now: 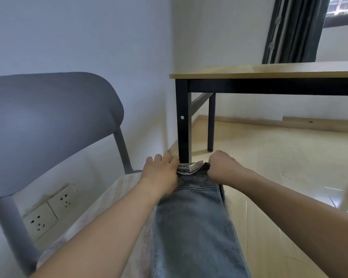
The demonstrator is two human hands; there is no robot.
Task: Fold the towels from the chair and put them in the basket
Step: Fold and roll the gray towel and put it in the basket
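Observation:
A grey-blue towel (193, 227) lies folded lengthwise in a long strip over the seat of a grey chair (48, 127), running from the bottom of the view to the seat's far edge. Under it lies a pale pinkish towel (117, 197). My left hand (161, 173) grips the strip's far end at its left corner, where a white label shows. My right hand (223, 167) is curled round the right corner of the same end. No basket is in view.
A wooden table (269, 73) with black legs stands just beyond the chair, one leg close behind my hands. White wall sockets (48, 209) sit low on the wall at left. Light wood floor spreads to the right; a dark curtain (295, 29) hangs at the window.

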